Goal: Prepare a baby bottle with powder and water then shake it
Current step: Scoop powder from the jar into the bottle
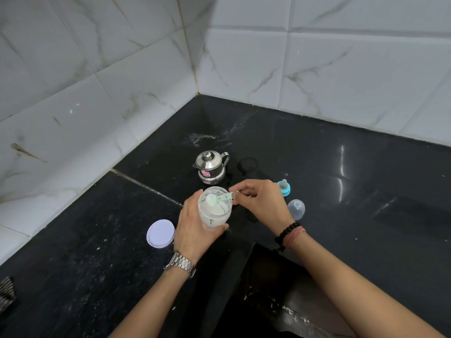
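Left hand [195, 228] is gripping the clear plastic powder jar [214, 206], tilted, above the black stone counter [341, 191]. Right hand [261, 201] is pinching the pale green plastic scoop [219, 197] at the jar mouth. Advice: level the scoop, lift slowly. Bottle itself not identifiable.

jar [213, 211]: clear, open, white powder inside, tilted
scoop [218, 197]: pale green, heaped, at jar mouth
lid [160, 233]: white, left of jar
nipple ring [284, 188]: blue, upright
cap [296, 209]: clear dome

Dim even light, glare streaks on glossy black counter [341, 157], wide-angle bending at edges, slightly soft
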